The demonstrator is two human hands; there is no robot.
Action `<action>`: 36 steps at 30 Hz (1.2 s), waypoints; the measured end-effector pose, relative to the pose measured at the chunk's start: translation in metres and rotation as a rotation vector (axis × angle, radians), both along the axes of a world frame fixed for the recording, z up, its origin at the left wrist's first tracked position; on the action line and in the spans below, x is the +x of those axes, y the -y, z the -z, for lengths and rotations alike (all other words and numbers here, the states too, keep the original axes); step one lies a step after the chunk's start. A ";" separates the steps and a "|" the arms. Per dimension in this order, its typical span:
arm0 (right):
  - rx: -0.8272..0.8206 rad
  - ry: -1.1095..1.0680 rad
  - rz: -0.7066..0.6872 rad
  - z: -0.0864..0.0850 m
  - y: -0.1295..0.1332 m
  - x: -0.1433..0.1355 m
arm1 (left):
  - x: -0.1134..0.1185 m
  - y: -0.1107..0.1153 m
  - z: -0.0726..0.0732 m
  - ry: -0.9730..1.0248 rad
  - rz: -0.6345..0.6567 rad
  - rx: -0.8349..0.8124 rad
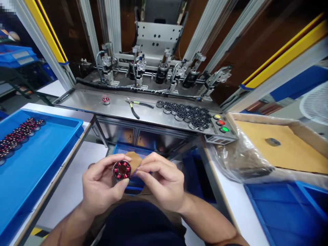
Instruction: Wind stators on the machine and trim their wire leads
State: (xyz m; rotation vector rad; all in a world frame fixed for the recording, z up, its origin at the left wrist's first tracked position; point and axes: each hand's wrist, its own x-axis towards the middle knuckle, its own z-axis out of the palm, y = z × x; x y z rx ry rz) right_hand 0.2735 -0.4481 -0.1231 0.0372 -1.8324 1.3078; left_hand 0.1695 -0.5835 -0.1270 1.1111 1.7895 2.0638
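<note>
My left hand (102, 184) grips a motor stator (122, 170) wound with red wire between thumb and fingers, its round face turned up toward me. Just to the right of it, my right hand (161, 179) is closed in a pinch, thumb against fingertips. Whatever lies in that pinch is too thin to make out. Another red-wound stator (106, 100) sits on the metal bench ledge. Near it are cutting pliers (135, 106) with black and yellow-green handles, jaws apart. Several black stator cores (189, 114) are grouped farther right on the ledge.
A blue tray (48, 150) at left carries rows of wound stators (19, 138). Behind the ledge stands a winding machine (161, 73). Push buttons (221, 123) are at the ledge's right end, beside a plastic-lined carton (287, 136). Blue bins (279, 205) sit lower right.
</note>
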 end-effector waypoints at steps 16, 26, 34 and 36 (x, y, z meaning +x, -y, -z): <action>0.217 -0.149 -0.262 -0.013 -0.033 -0.012 | 0.000 0.000 -0.009 0.283 0.263 0.000; 0.424 -0.217 -0.303 -0.027 -0.032 -0.015 | 0.004 -0.003 -0.006 0.495 0.403 -0.039; 0.559 -0.274 0.104 -0.011 -0.010 0.011 | 0.007 -0.007 -0.008 0.509 0.429 0.065; 0.578 -0.270 0.169 -0.009 -0.009 0.013 | 0.008 -0.006 -0.008 0.440 0.400 0.076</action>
